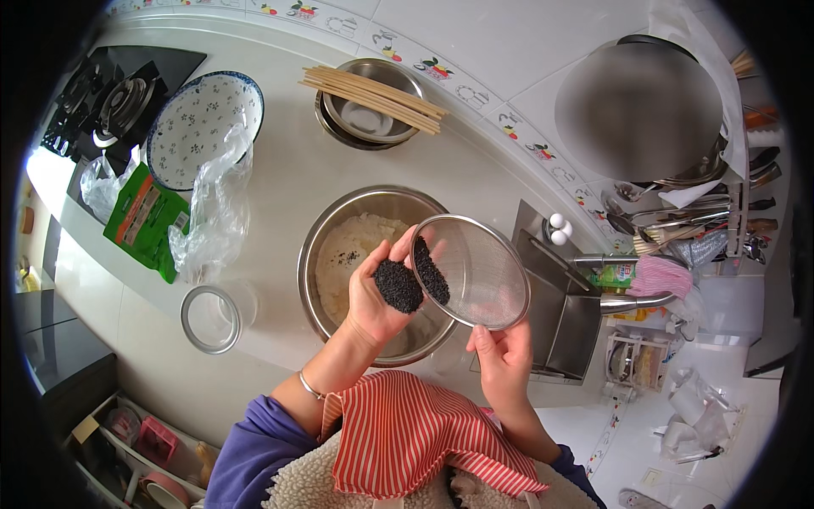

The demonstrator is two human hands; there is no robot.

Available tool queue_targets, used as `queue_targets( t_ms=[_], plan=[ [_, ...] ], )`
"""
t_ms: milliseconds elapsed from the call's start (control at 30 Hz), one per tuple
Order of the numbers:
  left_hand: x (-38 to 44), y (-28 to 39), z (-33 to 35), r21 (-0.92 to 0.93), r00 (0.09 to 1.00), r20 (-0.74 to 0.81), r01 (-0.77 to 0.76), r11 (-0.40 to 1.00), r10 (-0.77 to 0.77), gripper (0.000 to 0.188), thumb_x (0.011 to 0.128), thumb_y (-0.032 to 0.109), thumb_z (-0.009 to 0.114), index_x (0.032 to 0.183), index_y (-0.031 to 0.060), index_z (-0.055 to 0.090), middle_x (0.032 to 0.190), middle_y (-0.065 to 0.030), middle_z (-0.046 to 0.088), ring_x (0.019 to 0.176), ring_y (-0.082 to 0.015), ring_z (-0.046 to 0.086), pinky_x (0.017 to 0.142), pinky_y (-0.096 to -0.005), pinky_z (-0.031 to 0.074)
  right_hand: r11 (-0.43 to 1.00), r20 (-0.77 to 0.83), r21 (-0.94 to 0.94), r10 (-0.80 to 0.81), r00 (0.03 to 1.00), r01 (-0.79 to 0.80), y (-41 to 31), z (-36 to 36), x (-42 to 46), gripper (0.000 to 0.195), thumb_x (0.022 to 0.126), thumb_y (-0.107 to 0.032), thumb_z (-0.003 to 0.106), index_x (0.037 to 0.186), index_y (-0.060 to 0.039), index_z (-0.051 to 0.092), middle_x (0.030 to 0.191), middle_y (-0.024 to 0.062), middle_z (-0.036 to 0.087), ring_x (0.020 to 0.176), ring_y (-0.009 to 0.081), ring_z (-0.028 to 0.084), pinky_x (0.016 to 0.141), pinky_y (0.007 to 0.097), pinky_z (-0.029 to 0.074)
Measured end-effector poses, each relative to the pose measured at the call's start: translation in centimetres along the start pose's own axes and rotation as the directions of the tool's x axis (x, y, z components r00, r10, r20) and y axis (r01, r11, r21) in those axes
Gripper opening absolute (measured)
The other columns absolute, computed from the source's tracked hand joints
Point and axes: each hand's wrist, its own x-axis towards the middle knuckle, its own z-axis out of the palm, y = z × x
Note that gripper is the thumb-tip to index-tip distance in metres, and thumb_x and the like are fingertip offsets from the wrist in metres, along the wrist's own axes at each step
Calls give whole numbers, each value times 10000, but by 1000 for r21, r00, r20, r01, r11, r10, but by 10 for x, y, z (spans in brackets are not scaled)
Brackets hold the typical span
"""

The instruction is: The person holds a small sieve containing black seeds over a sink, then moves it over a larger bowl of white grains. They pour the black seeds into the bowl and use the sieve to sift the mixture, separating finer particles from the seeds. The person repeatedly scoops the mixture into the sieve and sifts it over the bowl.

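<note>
My left hand (375, 305) is cupped palm up over a steel mixing bowl (307, 280), with a heap of black seeds (398, 286), probably sesame, in its palm. Held by the rim in my right hand (507, 356), a round fine-mesh strainer (486, 270) tilts toward the left palm. More black seeds (432, 272) lie in the strainer's left side, against its mesh. The strainer overlaps the left fingers, which show partly through it. Inside the bowl is a pale floury mass (337, 280) with a few black seeds scattered on top.
Left of the bowl are an open clear jar (211, 319), a green packet (149, 219), a crumpled plastic bag (213, 210) and a patterned bowl (191, 127) near the gas hob (124, 105). Wooden chopsticks (375, 98) lie across steel bowls (397, 76) behind. A sink (572, 337) is at right.
</note>
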Motion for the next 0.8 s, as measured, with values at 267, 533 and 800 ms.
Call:
queue_targets(
  t_ms=[267,533,800],
  plan=[
    [-5,-2,6,42,1000,14,10,999,-11,407,970,310,356,1233,70,552,1357,-61,506,1321,-285,383,1050,-486,337,999,13,-21,-26,1000,27,-1,2,-3,449,892,-6,579,1303,32,404,896,54,590,661,80,569,601,204,470],
    [-2,0,3,29,999,-20,-36,999,36,415,973,276,320,1278,49,487,1382,-86,474,1289,-315,419,1040,-512,357,979,43,-177,-93,995,99,1,4,-8,476,867,7,597,1318,-3,444,1018,105,590,770,117,582,642,249,488],
    [5,5,-6,11,999,0,-37,999,37,424,979,276,338,1340,73,429,1359,-83,499,1313,-308,389,1049,-498,338,767,228,-458,-387,893,449,-13,8,2,524,796,61,604,1294,-43,481,1082,163,576,887,323,603,740,377,512]
  ],
)
